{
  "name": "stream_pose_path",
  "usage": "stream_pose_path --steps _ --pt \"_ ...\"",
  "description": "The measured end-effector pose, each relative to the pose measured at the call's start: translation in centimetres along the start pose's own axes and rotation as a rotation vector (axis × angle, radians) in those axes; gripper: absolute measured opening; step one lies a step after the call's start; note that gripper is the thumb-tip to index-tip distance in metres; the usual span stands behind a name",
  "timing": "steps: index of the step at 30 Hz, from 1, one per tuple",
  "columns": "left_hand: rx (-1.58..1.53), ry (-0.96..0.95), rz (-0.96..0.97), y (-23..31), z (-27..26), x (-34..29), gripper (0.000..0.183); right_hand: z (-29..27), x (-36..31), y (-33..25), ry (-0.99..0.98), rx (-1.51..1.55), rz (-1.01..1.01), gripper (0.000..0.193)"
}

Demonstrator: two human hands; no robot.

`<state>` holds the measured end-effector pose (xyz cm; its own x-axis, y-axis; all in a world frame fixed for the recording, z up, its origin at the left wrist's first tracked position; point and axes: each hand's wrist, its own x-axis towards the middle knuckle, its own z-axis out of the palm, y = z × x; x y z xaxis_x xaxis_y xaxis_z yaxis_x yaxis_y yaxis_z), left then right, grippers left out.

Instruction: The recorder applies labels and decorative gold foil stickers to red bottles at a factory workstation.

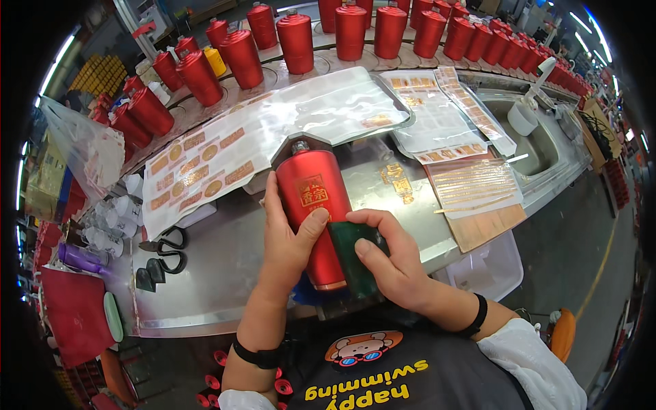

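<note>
A red metallic bottle with gold lettering lies in front of me, its neck pointing away within a dark angular bracket. My left hand is wrapped round its left side, thumb across the front over part of the gold marking. Against the bottle's lower right side is a dark green flat piece; whether it is cloth or a stiff pad I cannot tell. My right hand grips it, thumb on top and index finger at its upper edge by the bottle.
White sheets of gold decals lie across the metal table. Black-handled scissors rest at left. On the right are a decal-covered board and a sink with a white cup. Red bottles line a curved conveyor behind.
</note>
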<state>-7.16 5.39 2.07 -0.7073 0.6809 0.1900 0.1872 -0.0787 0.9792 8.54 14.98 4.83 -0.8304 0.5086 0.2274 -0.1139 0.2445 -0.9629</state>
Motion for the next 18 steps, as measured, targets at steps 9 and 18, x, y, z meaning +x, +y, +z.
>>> stream_pose_path --steps 9,18 --pt "-0.159 -0.074 0.021 0.07 -0.25 -0.12 0.081 -0.07 0.07 -0.1 -0.011 -0.011 -0.015 0.033" --pt "-0.104 -0.029 0.066 -0.67 -0.08 -0.4 0.081 0.03 -0.12 -0.09 -0.004 -0.063 -0.045 0.032"
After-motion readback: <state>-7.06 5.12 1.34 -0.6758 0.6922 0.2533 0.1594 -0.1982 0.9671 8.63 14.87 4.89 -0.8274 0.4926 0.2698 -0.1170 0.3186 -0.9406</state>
